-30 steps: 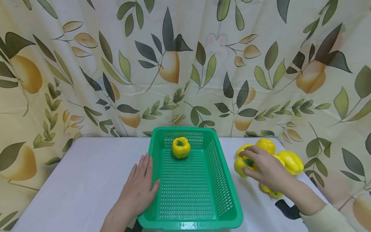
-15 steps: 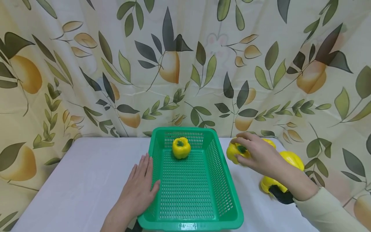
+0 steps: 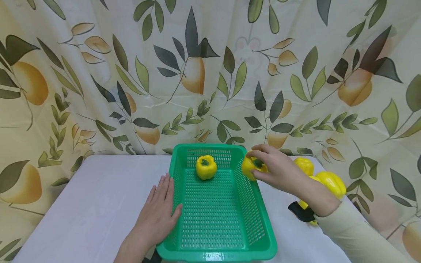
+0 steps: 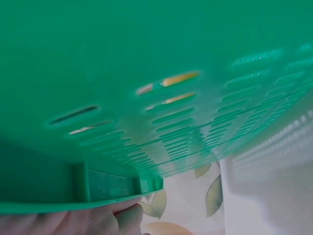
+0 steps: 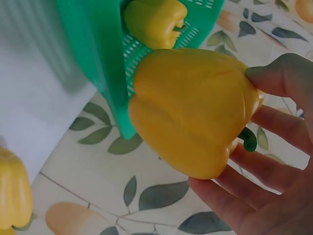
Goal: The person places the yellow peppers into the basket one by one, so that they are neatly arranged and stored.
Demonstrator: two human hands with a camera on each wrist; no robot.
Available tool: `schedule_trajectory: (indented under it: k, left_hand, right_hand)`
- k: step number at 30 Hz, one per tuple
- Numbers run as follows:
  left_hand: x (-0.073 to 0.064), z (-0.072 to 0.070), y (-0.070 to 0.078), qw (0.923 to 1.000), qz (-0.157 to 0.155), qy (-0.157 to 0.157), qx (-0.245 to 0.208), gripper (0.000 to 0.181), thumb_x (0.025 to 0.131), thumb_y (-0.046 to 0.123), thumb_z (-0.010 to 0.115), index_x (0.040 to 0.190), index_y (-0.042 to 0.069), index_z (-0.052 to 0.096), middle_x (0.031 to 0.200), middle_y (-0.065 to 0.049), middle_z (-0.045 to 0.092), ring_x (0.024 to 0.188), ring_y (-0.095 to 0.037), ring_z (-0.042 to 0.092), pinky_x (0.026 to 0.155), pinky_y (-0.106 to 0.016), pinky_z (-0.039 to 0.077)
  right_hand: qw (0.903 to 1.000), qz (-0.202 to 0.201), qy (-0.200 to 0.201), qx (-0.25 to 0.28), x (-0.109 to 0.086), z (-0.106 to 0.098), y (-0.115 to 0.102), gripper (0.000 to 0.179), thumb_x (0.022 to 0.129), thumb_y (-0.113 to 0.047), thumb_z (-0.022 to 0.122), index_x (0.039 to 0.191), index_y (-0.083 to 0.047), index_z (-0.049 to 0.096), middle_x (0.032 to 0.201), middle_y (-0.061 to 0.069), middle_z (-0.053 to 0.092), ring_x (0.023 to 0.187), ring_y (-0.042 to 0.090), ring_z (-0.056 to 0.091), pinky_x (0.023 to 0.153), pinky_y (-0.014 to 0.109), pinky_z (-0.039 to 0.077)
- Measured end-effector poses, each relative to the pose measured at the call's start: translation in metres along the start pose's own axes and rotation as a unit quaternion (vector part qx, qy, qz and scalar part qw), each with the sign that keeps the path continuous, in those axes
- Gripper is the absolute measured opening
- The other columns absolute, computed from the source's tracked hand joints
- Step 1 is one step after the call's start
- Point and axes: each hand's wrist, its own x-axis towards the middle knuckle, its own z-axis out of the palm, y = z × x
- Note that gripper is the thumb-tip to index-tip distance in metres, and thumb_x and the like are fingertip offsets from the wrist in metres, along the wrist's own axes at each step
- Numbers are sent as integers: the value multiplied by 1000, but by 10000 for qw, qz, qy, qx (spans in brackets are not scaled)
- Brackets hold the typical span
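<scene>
A yellow bell pepper with a green stem is held between the thumb and fingers of my right hand. In the head view this pepper overlaps the right rim of a green plastic basket, near its far corner. Another yellow bell pepper sits inside the basket at the far end, stem up. My left hand lies flat along the basket's left rim, fingers straight. In the left wrist view, the fingers show under the rim beside the slotted green wall.
Several more yellow bell peppers are grouped on the white table to the right of the basket, partly hidden by my right forearm. Behind the table hangs a leaf-and-fruit patterned curtain.
My right hand has lifted one pepper from the group on the right and carried it left to the basket's right rim. My left hand has stayed in place.
</scene>
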Motion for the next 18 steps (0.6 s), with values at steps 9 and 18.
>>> schedule_trajectory:
  k: [9, 18]
  left_hand:
    - [0, 0, -1, 10000, -6, -19, 32, 76, 99, 36, 52, 156, -3, 19, 167, -18, 10, 155, -34, 10, 124, -55, 16]
    - [-1, -1, -1, 10000, -67, -66, -12, 76, 100, 38, 50, 157, -2, 18, 167, -16, 9, 155, -33, 8, 125, -54, 16]
  right_hand:
    - [9997, -110, -122, 190, 21, 17, -3, 35, 84, -16, 74, 118, -9, 68, 127, 13, 62, 103, 27, 62, 85, 41, 59]
    - [9989, -123, -278, 353, 37, 34, -5, 34, 84, -13, 73, 117, -8, 69, 127, 13, 62, 107, 28, 61, 87, 41, 59]
